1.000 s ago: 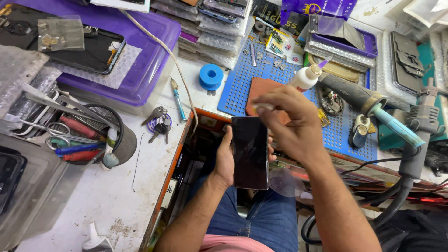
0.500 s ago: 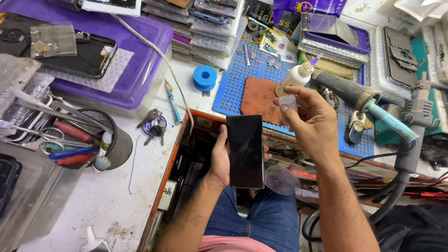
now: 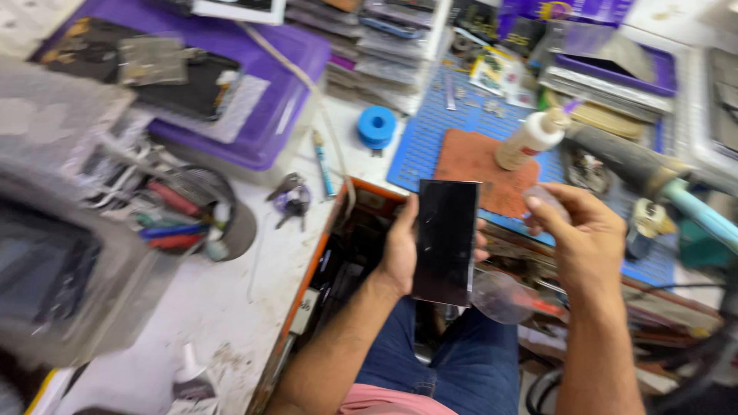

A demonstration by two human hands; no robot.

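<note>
The left hand [image 3: 400,250] still grips the black phone [image 3: 446,240] upright over the lap; the right hand [image 3: 588,238] has pulled back from it toward the blue mat [image 3: 430,138]. Its fingers [image 3: 547,211] now pinch a small clear piece, so the screen looks bare.

Whole view motion-blurred; I can't tell what my right hand [image 3: 588,238] pinches, small clear bit; phone [image 3: 445,240] hides most of left hand [image 3: 401,250] fingers; grey box [image 3: 54,292] cut off at left edge; worktop [image 3: 207,307] clutter too smeared to ID.
</note>
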